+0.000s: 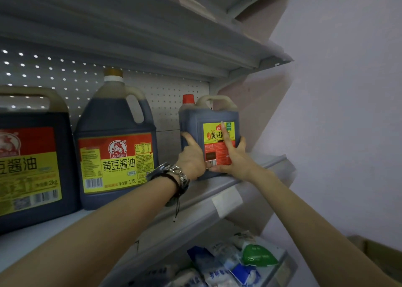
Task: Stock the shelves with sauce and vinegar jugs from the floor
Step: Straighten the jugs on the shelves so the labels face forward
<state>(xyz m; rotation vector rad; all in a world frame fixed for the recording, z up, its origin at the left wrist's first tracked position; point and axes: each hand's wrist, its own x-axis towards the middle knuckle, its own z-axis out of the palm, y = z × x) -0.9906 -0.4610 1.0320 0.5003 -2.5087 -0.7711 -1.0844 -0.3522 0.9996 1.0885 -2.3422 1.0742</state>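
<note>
Red-cap jug point(210, 115): dark sauce, upright at the right end of the shelf point(219, 185), base by the front lip, label outward for display. Left hand point(191, 157) clasps its lower left corner. Right hand point(236, 159) wraps the lower right, forefinger flat up the label, likely steadying and squaring it. Neighbours: gold-cap jug point(117, 123) and 2kg jug point(32, 156), same row, standing apart.

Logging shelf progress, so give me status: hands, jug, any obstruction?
Gripping the red-capped jug: left hand, right hand. Jug upright on shelf, right end. The gold-capped jug stands apart to its left; nothing blocking.
</note>
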